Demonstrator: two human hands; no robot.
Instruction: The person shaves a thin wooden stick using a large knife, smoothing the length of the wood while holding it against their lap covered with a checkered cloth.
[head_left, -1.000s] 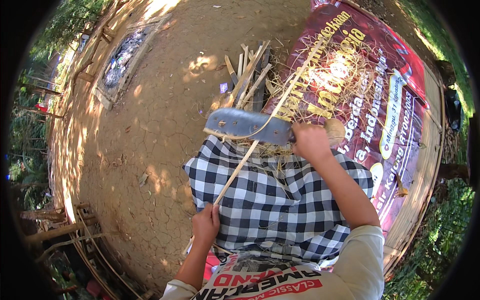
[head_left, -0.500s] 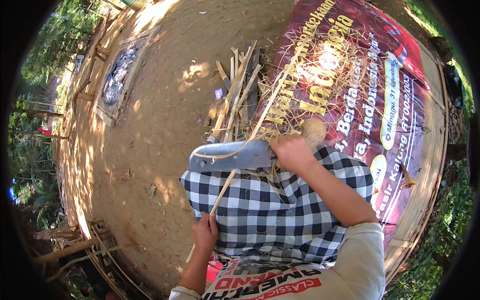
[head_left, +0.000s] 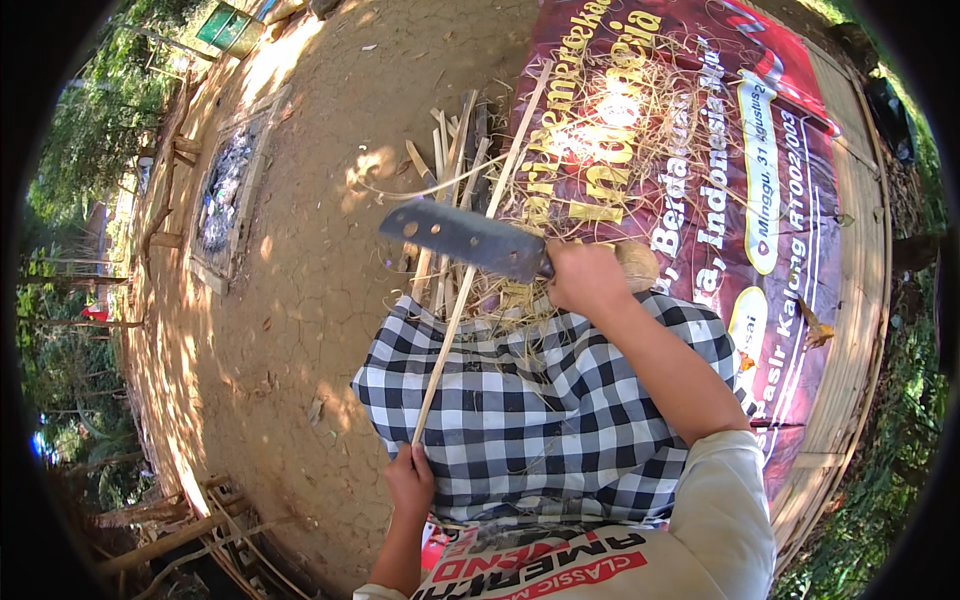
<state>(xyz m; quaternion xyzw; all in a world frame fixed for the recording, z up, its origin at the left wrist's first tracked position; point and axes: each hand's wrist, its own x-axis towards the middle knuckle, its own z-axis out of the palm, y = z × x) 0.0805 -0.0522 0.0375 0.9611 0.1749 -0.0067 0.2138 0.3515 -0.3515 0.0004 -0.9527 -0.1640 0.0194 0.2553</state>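
My right hand [head_left: 585,278] is closed round the handle of a broad-bladed chopping knife [head_left: 465,240]. Its dark blade has several round holes and points left over my lap; a thick rounded wooden butt [head_left: 637,265] shows behind my fist. Beneath the blade runs a long pale bamboo strip [head_left: 445,350], slanting away from me to the far side. My left hand [head_left: 410,480] pinches the strip's near part beside my lap. A thin curled shaving [head_left: 425,190] stands out left of the strip, just beyond the blade. Black-and-white checkered cloth [head_left: 560,400] covers my lap.
Split bamboo pieces [head_left: 465,150] lie in a pile ahead on bare earth [head_left: 300,330]. A printed red banner [head_left: 770,345] on a bamboo platform [head_left: 850,330] carries tangled shavings [head_left: 650,130]. A framed ash pit [head_left: 232,185] is at the far left, a green drum [head_left: 228,30] beyond.
The knife has moved away from me along the strip, its blade now tilted with the tip farther off. The curled shaving no longer lies across the blade. My left hand keeps its hold, slightly nearer me.
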